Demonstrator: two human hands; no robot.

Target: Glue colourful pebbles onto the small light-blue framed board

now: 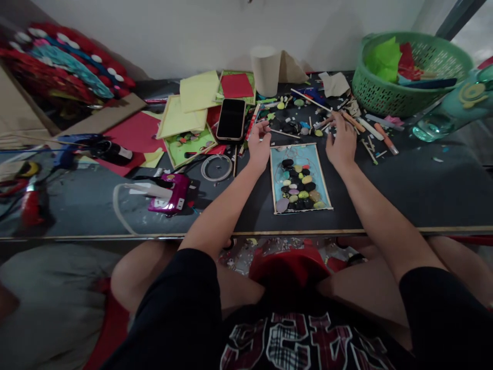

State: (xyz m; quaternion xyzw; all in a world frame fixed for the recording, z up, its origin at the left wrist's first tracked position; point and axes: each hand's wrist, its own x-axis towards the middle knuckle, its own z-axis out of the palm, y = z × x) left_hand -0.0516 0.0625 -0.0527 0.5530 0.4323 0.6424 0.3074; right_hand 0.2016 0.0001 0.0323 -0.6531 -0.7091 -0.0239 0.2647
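A small framed picture with a light-blue backing lies on the dark table in front of me, its lower part covered with black, yellow, green and mauve pebbles. My left hand rests near its upper left corner, fingers loosely bent and apart, with nothing visible in them. Beyond the upper right corner, my right hand reaches into a scatter of pebbles and thin sticks, its fingers spread. The fingertips are close to the sticks and markers; I cannot make out anything held.
Behind the left hand lie a phone and yellow-green framed panels. A purple power adapter, a tape ring and a glue gun are further left. A green basket and a bottle stand right. Someone sits at left.
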